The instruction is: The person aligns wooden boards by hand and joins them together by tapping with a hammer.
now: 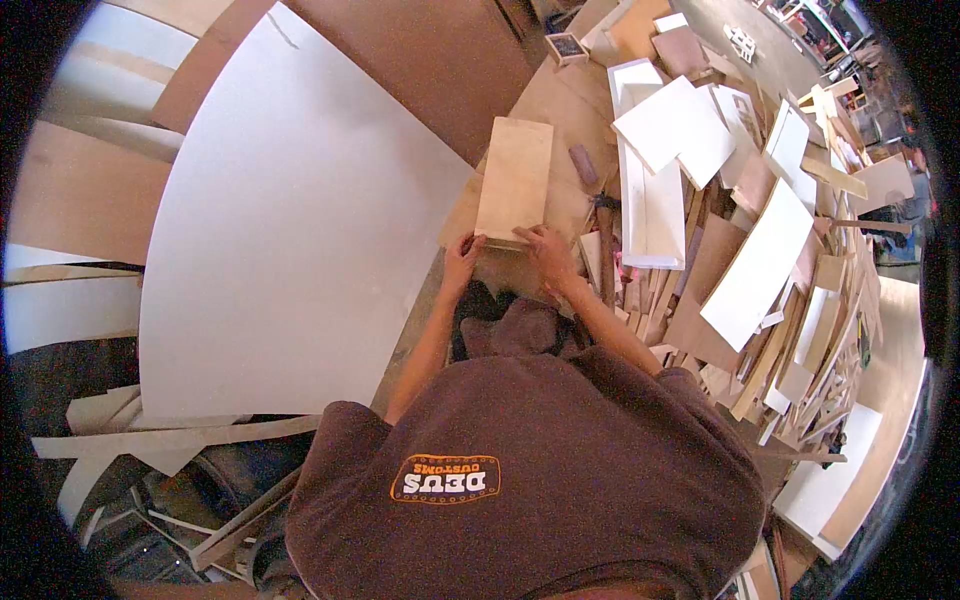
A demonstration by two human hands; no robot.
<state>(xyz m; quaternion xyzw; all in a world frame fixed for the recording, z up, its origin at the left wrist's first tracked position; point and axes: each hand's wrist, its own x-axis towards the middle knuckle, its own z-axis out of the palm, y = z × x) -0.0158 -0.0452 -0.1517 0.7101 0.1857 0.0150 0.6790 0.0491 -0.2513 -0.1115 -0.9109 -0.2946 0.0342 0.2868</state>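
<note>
Large white panel [300, 220]: a broad sheet fills the left of my remote view, its right edge near the work.
Left hand [461, 262]: grasping the near left corner of the plywood piece; I cannot see beneath the fingers.
Plywood piece [515, 180]: it lies on the workbench [570, 115] between panel and hammer, near end toward the wearer.
Right hand [550, 258]: grasping the near right edge, fingertips over the top.
Brown block [583, 165]: resting just beyond the piece's right side.
Hammer [606, 245]: dark head, wooden handle, beside the scrap heap [725, 270].
Risk: uneven pressure from the two hands could, I judge, skew the piece; a sideways slide could knock the block or hammer.
Count: two hands, one plywood piece, one large panel, one block, one hammer; the overlapping offcuts defeat my tally.
</note>
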